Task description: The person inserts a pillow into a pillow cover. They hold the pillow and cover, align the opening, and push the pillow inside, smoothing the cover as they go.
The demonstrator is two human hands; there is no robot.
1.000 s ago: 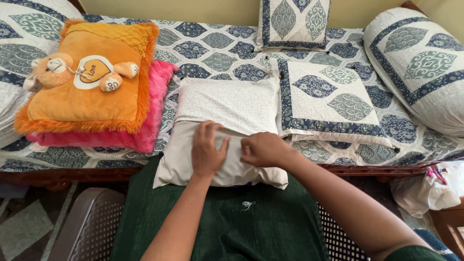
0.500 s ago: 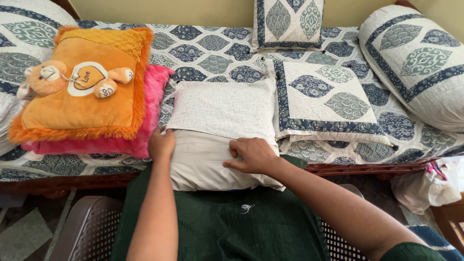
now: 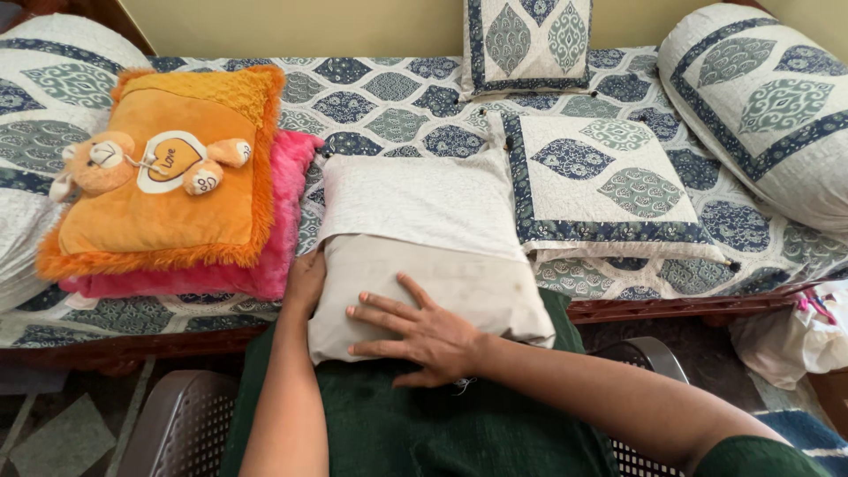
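I see a bed (image 3: pixel 397 88) with a patterned quilt against a yellow wall. The pillow (image 3: pixel 424 265) lies half in its cover (image 3: pixel 415 199), long axis left-right, on the bed's edge and my lap. My right hand (image 3: pixel 420 331) presses flat, fingers spread; my left hand (image 3: pixel 305 283) cups its left side.

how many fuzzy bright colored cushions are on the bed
2, both stacked at the bed's left: an orange cushion with a small teddy bear on top, and a pink cushion beneath it, mostly covered. Nothing shows whether more lie under the stack.
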